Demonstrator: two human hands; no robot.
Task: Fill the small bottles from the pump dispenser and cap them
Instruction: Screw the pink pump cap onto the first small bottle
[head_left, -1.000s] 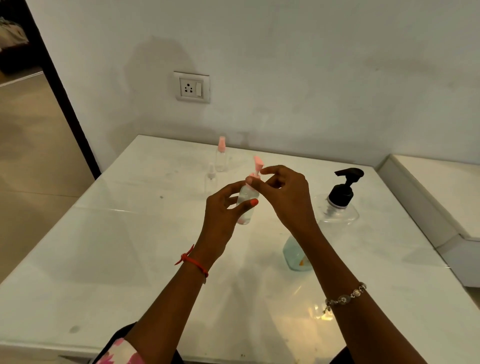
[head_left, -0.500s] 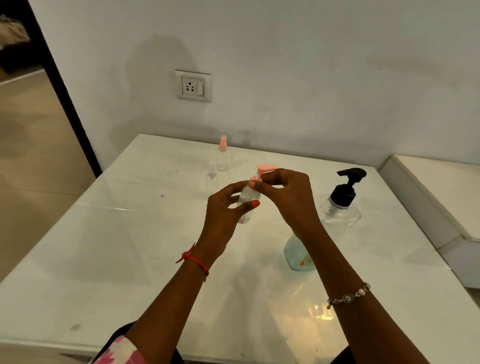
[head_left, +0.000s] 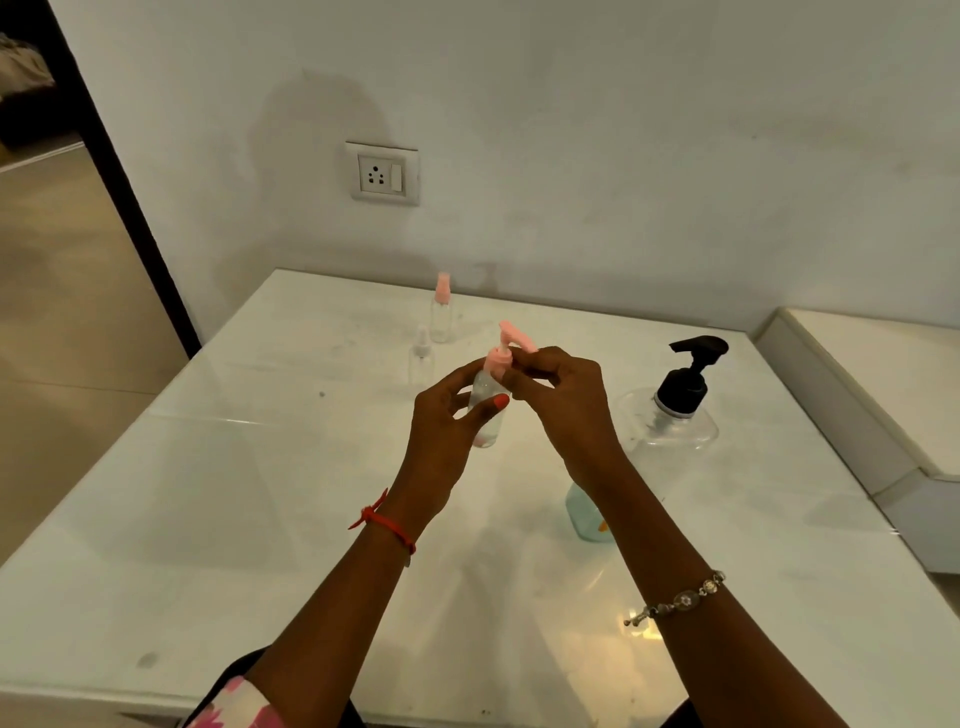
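My left hand (head_left: 447, 421) grips a small clear bottle (head_left: 487, 410) held upright above the table. My right hand (head_left: 566, 405) pinches the bottle's pink pump cap (head_left: 506, 345) at the neck. A large clear pump dispenser (head_left: 670, 415) with a black pump head stands to the right, partly hidden behind my right arm. Two more small bottles stand further back: one with a pink cap (head_left: 441, 309) and one with a clear cap (head_left: 421, 356).
The white glass-topped table (head_left: 208, 493) stands against a wall with a power socket (head_left: 383, 174). A raised white ledge (head_left: 883, 395) runs along the right side. A doorway (head_left: 47, 260) opens to the left.
The pink cap's nozzle has turned round on the bottle neck under my right fingers. The bottle stays in my left hand at about the same spot.
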